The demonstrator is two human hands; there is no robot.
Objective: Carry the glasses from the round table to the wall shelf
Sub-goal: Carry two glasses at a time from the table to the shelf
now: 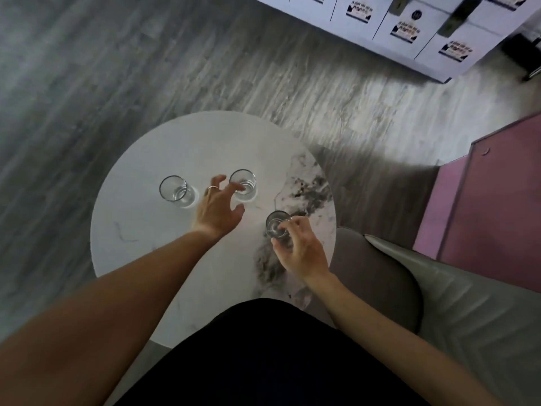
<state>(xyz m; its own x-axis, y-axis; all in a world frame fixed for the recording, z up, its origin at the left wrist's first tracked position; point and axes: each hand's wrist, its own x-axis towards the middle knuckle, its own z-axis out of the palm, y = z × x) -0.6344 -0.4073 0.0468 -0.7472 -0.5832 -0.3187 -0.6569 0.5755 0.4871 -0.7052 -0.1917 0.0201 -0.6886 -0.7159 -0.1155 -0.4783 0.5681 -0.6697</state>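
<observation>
Currently, right grip (301, 247) curled round near glass (277, 224) at marbled counter (140, 230) edge, left grip (218, 206) spread open, fingertips at middle glass (243, 183), far-left glass (175, 190) well apart, untouched.

lockers (415, 24) cropped, label print blurred

Grey chair (456, 291), pink cabinet (494, 200)

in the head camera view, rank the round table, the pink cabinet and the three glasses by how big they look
1. round table
2. pink cabinet, cut off by the frame edge
3. the three glasses: left, middle, right. They look alike; the right one is partly hidden by the right hand.
</observation>
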